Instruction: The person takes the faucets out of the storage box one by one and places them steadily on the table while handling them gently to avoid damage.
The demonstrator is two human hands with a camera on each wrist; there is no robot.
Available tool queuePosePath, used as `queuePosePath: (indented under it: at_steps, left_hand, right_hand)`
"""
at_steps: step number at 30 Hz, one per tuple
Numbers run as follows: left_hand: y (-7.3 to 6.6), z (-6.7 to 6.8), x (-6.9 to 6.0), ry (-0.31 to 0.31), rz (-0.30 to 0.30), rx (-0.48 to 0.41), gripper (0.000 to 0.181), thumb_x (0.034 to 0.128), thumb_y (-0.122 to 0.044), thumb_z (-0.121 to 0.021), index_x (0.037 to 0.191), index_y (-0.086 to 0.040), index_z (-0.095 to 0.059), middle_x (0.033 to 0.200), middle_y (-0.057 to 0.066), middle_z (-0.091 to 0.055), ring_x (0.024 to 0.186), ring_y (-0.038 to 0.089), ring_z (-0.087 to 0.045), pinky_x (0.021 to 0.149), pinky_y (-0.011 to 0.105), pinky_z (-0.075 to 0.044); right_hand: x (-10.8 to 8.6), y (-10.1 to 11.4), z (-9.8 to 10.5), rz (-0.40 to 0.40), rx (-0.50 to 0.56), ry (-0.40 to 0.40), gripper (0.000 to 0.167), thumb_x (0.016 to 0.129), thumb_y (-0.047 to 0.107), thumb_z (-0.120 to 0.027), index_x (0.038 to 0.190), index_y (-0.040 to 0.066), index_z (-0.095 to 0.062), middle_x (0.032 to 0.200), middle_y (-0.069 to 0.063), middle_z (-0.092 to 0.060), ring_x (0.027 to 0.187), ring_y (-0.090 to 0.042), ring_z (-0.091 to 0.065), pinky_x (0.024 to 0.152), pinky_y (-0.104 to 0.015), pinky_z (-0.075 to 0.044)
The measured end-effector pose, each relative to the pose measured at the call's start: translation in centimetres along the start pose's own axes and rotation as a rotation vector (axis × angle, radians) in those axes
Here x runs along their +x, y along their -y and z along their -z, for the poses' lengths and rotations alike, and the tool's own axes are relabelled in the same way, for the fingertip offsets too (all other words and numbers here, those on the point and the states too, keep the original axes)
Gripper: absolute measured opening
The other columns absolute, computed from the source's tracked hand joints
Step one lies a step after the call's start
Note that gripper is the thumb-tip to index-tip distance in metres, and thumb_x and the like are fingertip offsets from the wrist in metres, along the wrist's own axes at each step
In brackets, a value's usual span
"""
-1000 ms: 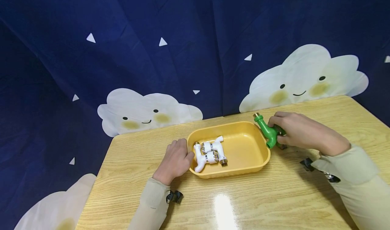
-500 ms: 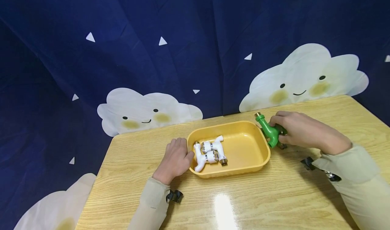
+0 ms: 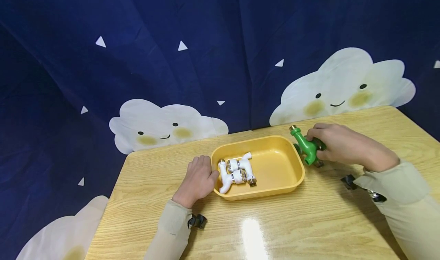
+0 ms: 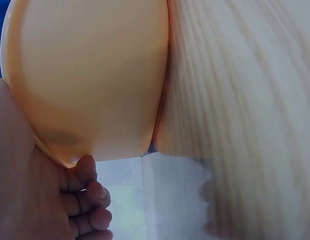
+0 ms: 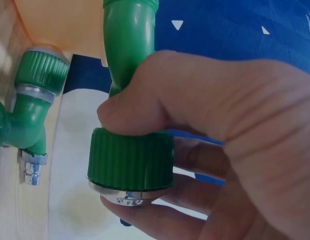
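My left hand point(image 3: 197, 179) grips the left end of a yellow tray point(image 3: 269, 193), thumb at its rim; in the left wrist view the fingers point(image 4: 87, 200) curl beside the tray wall point(image 4: 94, 90). Two white taps point(image 3: 225, 179) point(image 3: 248, 168) lie in the tray's left half. Just past the tray's right end, my right hand point(image 3: 347, 143) holds a green tap point(image 3: 307, 147) by its ribbed handle point(image 5: 130, 160), its brass end pointing up and away. A second green tap point(image 5: 29, 120) stands on the table against the tray, mostly hidden in the head view.
The wooden table point(image 3: 154, 214) ends at the back against a dark blue curtain point(image 3: 192, 72) with clouds and small triangles. The tray's right half shows bare yellow floor.
My right hand has shifted slightly to the right with the green tap, away from the tray rim. The left hand keeps its grip, and the white taps have not moved.
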State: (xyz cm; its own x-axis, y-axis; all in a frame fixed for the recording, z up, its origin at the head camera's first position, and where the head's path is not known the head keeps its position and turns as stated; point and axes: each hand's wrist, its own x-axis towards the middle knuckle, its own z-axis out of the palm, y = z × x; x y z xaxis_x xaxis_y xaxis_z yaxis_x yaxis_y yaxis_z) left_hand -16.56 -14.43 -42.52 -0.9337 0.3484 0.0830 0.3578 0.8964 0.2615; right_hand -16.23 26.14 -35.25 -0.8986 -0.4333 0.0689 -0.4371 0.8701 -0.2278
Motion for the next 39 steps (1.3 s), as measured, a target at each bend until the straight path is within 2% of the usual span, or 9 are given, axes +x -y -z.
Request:
queuePosePath:
  at_steps: [14,39]
  left_hand:
    - [-0.2,0.1,0.2,0.003,-0.002,0.004,0.017,0.0950,-0.024,-0.045,0.086,-0.009,-0.044,0.084,0.006,-0.043,0.080,0.024,-0.036,0.075,0.033,-0.028]
    - [0.0,0.0,0.0,0.012,0.003,-0.008,0.017,0.0952,-0.025,-0.044,0.086,-0.010,-0.043,0.084,0.006,-0.041,0.080,0.024,-0.035,0.076,0.033,-0.027]
  right_hand:
    - [0.2,-0.9,-0.4,0.000,0.005,0.012,0.026,0.076,0.007,-0.080,0.096,0.018,-0.068,0.092,0.001,-0.059,0.078,-0.015,-0.051,0.067,-0.032,-0.043]
    - [0.6,-2.0,-0.8,-0.054,-0.006,0.077,0.030,0.075,0.006,-0.082,0.103,0.011,-0.070,0.098,-0.004,-0.065,0.081,-0.019,-0.054,0.070,-0.037,-0.048]
